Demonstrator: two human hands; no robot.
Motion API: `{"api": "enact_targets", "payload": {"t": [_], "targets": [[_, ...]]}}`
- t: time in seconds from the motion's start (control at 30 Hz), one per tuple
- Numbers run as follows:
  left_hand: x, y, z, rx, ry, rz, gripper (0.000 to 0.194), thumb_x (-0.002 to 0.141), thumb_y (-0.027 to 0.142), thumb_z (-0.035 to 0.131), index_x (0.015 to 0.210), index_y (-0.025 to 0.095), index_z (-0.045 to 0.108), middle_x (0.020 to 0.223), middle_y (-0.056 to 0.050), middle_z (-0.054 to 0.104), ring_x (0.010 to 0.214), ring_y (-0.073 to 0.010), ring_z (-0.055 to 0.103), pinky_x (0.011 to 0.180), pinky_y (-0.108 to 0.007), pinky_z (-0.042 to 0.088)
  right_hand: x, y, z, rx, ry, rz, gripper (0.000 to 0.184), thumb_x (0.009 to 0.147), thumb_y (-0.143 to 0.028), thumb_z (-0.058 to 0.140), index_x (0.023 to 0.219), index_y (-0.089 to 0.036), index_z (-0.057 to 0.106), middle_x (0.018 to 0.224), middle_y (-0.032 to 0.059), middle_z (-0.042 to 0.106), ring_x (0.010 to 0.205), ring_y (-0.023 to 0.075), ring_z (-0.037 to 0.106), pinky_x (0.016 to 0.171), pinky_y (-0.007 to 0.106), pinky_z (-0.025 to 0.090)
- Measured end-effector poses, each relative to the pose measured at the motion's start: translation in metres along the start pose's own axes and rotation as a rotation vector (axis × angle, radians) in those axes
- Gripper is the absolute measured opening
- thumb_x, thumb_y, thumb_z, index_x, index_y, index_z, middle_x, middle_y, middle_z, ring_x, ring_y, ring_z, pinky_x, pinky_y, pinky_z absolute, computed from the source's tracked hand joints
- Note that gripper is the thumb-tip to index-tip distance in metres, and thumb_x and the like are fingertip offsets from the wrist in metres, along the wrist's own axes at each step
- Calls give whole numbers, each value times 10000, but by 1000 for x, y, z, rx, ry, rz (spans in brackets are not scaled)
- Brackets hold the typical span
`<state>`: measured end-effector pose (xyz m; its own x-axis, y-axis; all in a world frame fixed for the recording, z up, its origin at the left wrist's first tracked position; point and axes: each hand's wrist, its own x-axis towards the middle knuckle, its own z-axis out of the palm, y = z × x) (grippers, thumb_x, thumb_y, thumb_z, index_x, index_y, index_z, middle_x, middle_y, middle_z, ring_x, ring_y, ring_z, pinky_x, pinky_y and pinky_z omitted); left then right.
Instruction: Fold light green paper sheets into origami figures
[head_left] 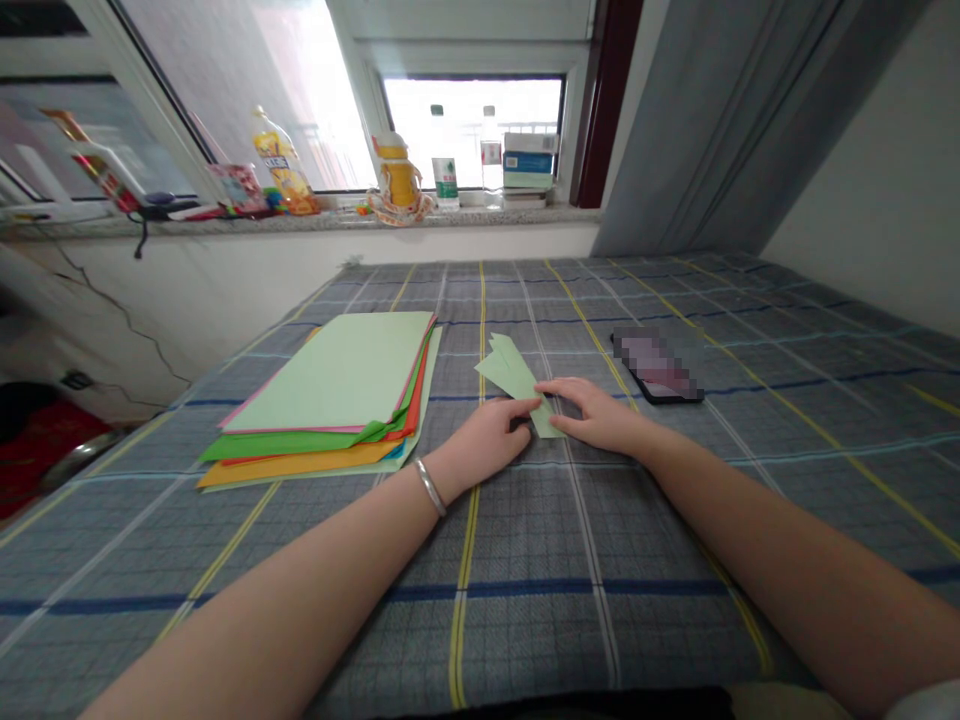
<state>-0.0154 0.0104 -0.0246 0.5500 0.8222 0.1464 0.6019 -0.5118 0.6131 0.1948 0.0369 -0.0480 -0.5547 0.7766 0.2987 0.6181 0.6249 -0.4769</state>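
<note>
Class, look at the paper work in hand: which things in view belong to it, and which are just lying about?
Belongs to the work:
- folded green paper, touched by the left hand and right hand
- paper stack, probably the supply

Just lying about, it seems:
- phone
- on the sill: yellow drink bottle, stacked boxes

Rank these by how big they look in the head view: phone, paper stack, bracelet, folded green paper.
1. Paper stack
2. Folded green paper and phone: too alike to rank
3. Bracelet
</note>
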Motion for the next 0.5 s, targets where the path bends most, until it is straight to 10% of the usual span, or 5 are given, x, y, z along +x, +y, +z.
{"api": "enact_targets", "payload": {"t": [0.27,0.5], "targets": [[-2,7,2,-30,-42,42,477,761,93,452,1220,137,575,1263,-81,605,1162,-212,554,1036,-357,415,-4,-8,-7,26,-55,-37,721,674,-401,743,1320,-213,485,1353,116,521,1265,262,454,1062,452,348],[-8,16,-1,292,10,122,342,844,147,428,1117,173,632,1015,-73,689,959,-210,606,899,-359,474,-2,-17,-9,-90,-18,-93,261,775,-247,636,1031,-222,597,1192,74,613,1132,219,544,964,402,425]]}}
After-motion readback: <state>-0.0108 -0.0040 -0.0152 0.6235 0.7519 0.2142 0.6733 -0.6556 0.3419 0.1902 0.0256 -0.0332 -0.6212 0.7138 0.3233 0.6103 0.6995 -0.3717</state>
